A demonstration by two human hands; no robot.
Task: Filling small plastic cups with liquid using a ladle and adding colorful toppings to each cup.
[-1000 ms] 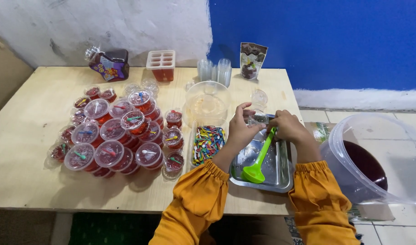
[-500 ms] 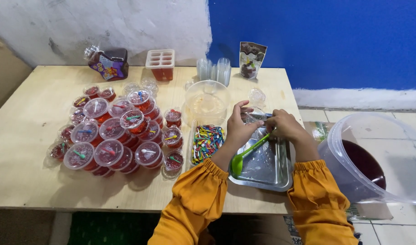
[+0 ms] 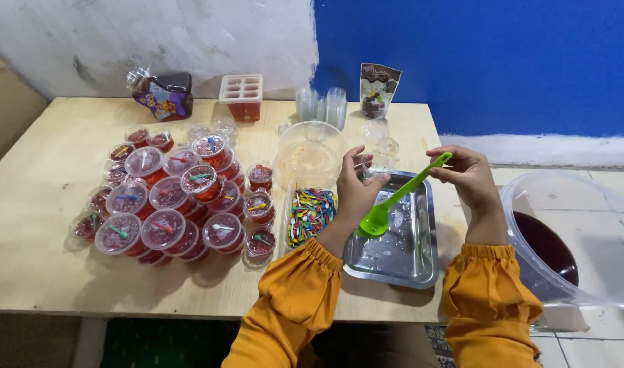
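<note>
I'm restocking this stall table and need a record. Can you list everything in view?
Lidded jelly cups: many, red, stacked on table left.
Tray of small spoons: one, multicoloured, beside the cups.
Metal tray: one, silver, table right.
Clear bowl: one, behind the spoons.
Empty cup stacks: few, clear, table back.
Ice-pop mould: one, pale, back.
Pouch: one, dark, against blue wall.
Snack bag: one, purple, back left.
Large tub: one, clear, dark liquid, right of table.
Left hand: holds small clear cup.
Right hand: holds green ladle.
</note>
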